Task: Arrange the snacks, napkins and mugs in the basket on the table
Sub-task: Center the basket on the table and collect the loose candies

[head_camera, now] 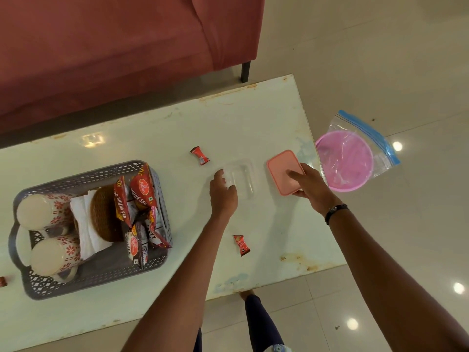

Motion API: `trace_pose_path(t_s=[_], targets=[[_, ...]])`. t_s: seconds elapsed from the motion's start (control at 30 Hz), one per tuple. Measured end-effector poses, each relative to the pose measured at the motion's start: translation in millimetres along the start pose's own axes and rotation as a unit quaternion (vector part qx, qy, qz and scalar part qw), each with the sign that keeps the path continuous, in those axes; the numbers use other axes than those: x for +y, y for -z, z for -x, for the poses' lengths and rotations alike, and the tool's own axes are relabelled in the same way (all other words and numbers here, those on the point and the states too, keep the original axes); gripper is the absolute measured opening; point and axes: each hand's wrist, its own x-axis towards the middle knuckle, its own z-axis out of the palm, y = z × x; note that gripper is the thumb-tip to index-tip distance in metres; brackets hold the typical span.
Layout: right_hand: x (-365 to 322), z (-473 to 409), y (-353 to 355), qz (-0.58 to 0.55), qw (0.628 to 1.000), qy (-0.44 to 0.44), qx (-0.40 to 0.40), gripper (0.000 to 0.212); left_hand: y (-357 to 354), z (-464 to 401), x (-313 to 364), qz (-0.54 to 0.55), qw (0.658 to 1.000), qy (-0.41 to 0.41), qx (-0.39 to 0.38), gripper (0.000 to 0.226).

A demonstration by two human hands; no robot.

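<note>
A small red candy [241, 245] lies on the white bench [253, 118], closest to the person. To the left sits the grey basket [30, 285]. Inside it two mugs [48, 212] lie on their sides, with white napkins [83, 224], a round brown mat [104, 217] and red snack packs [142, 189] beside them. Farther out, the left hand [223, 194] curls its fingers on the edge of a clear box [242, 179]. The right hand [312, 186] holds a pink lid [284, 171], thumb on top. Another candy [200, 155] lies beyond. A pink plate in a bag [352, 158] is on the floor, and a red sofa [114, 47] is farthest away.
</note>
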Motion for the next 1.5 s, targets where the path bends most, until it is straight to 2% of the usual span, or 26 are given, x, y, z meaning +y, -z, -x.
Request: trace_pose_path(t_s=[0.17, 0.27, 0.37, 0.47, 0.6, 0.73, 0.87, 1.03, 1.13, 1.2, 1.3, 1.4, 1.5], targets=[[12, -4, -10, 0.123, 0.988, 0.039, 0.085, 0.044, 5, 1, -2, 0.025, 0.999, 0.016, -0.026, 0.058], [20, 8, -17, 0.232, 0.956, 0.085, 0.157, 0.054, 11, 8, -6, 0.045, 0.998, 0.031, -0.031, 0.057], [32, 34, -31, 0.261, 0.931, 0.151, 0.207, 0.047, 21, 23, -12, 0.053, 0.998, 0.022, -0.003, 0.05], [53, 65, -56, 0.264, 0.937, 0.167, 0.156, 0.035, 31, 43, -25, 0.046, 0.999, 0.02, 0.009, 0.042], [90, 94, -99, 0.283, 0.951, 0.112, 0.059, 0.029, 40, 68, -54, 0.044, 0.998, 0.047, -0.001, 0.034], [113, 103, -128, 0.314, 0.942, 0.099, 0.069, 0.031, 46, 86, -82, 0.058, 0.995, 0.077, -0.008, 0.031], [116, 98, -137, 0.368, 0.918, 0.13, 0.07, 0.029, 53, 93, -104, 0.08, 0.993, 0.088, -0.02, 0.03], [99, 96, -137, 0.396, 0.909, 0.129, 0.007, 0.016, 63, 96, -111, 0.103, 0.991, 0.087, -0.019, 0.027], [67, 103, -153, 0.37, 0.907, 0.194, -0.046, 0.005, 69, 95, -105, 0.129, 0.988, 0.085, -0.019, 0.026], [37, 95, -169, 0.367, 0.891, 0.262, -0.053, 0.007, 73, 92, -99, 0.135, 0.988, 0.075, -0.018, 0.026], [-13, 62, -191, 0.398, 0.853, 0.336, 0.029, 0.02, 78, 83, -87, 0.147, 0.988, 0.054, -0.008, 0.026], [-47, 21, -210, 0.497, 0.803, 0.319, 0.079, 0.028, 84, 74, -80, 0.165, 0.986, 0.029, -0.007, 0.024], [-55, -12, -226, 0.599, 0.748, 0.277, 0.07, 0.036, 87, 65, -80, 0.184, 0.983, 0.007, -0.014, 0.024]])
